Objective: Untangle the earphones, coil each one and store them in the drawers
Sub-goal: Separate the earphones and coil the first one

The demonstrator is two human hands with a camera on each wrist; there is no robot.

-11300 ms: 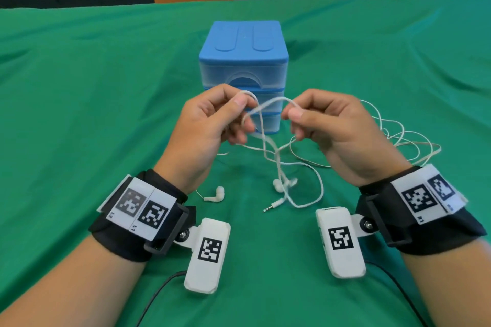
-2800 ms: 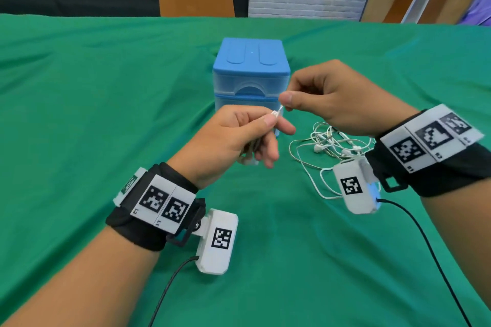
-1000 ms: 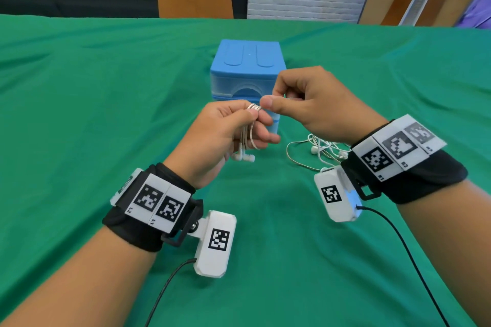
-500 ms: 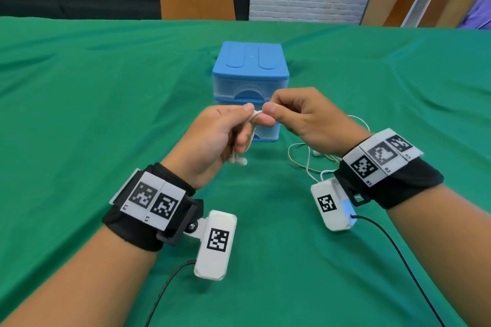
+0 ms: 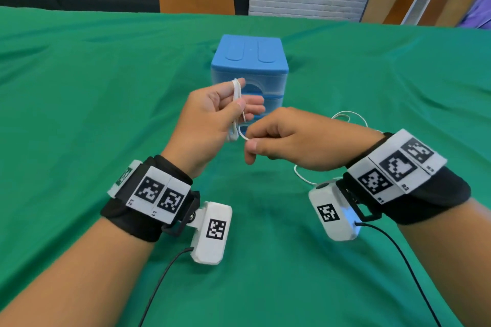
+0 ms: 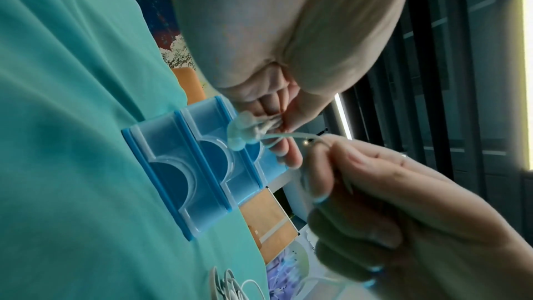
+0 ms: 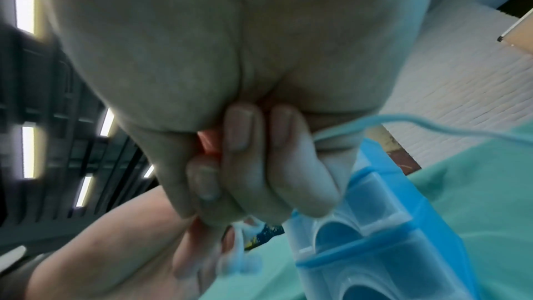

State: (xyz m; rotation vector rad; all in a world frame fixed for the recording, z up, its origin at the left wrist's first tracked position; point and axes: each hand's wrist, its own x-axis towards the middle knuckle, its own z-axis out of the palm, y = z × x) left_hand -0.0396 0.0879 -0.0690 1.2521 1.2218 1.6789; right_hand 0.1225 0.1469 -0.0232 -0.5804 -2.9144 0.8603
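Earphones (image 5: 237, 103) before closed drawers (image 5: 261, 79)

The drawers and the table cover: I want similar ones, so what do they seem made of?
The drawers: probably moulded plastic, with a solid blue top and frame and see-through, slightly glossy fronts. The table cover: apparently a thin woven fabric, matte green, lying in soft wrinkles and folds.

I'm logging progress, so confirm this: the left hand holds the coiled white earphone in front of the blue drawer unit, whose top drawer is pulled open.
One detail is wrong: no drawer is pulled open. In the head view the blue drawer unit has all its fronts flush, and the left wrist view shows the same. The rest stands: the left hand holds the coiled white earphone in front of it.
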